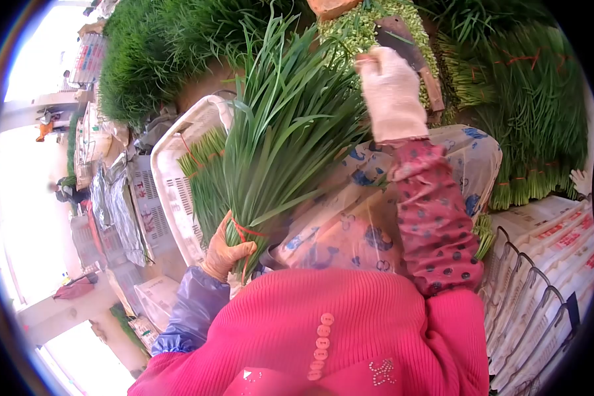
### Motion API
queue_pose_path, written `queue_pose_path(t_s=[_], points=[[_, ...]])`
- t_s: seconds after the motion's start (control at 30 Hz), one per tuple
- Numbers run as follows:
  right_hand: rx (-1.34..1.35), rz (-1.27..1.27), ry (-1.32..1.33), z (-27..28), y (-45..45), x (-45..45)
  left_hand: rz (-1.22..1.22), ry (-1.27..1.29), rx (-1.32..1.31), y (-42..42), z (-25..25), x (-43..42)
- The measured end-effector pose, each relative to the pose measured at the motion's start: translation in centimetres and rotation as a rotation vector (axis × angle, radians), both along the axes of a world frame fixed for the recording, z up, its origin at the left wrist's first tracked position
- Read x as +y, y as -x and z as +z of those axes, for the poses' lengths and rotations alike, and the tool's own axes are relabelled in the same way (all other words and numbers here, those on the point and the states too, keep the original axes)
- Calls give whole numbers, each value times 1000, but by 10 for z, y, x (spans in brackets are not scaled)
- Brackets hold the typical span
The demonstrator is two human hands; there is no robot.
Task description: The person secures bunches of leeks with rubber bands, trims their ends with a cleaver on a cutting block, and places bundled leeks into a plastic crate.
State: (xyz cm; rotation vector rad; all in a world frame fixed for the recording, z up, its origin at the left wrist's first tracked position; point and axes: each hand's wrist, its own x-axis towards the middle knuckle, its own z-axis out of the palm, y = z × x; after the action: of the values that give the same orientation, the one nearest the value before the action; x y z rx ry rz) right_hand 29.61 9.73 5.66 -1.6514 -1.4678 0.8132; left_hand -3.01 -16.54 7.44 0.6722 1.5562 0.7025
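Observation:
My left hand (pixel 228 253), in a tan glove, is closed around the lower part of a large bunch of garlic chives (pixel 290 125). A red tie (pixel 245 231) circles the bunch just above my fingers, and its leaves fan out upward and away from me. My right hand (pixel 393 92), in a white glove, is raised beyond my knee with its fingers curled together. What they hold, if anything, I cannot make out. Beside it a dark-bladed cleaver (pixel 402 41) with a wooden handle (pixel 433 91) lies on a heap of cut stem ends (pixel 350 33).
A white plastic basket (pixel 167 173) with tied chives stands at my left. Loose chives (pixel 171 46) are piled at the far left, tied bundles (pixel 528 99) at the right. A patterned plastic sheet (pixel 369 231) covers my lap. White crates (pixel 541 264) with metal handles stand at right.

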Motion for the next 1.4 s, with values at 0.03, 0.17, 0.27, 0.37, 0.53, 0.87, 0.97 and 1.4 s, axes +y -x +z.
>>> queue_pose_path(t_s=[0.03,0.17,0.27,0.37,0.53,0.87,0.97,1.4], points=[[143,-36,-7,0,-5,1,4,2,-4,0,1,0],[154,418,-108,4,-16,-8,-1,-21,24,2,-6,1],[188,509,-50,5,-6,-7,-17,-49,30,4,-5,0],[140,526,-106,-5,10,-6,-52,-1,112,0,5,3],[632,-28,133,3,10,-4,-18,-18,76,-4,5,1],[438,461,27,-7,10,-7,-36,16,111,-7,12,6],[215,441,-65,-10,22,-8,-10,22,96,-11,14,7],[13,601,153,37,-14,-48,-37,41,114,-10,13,7]])
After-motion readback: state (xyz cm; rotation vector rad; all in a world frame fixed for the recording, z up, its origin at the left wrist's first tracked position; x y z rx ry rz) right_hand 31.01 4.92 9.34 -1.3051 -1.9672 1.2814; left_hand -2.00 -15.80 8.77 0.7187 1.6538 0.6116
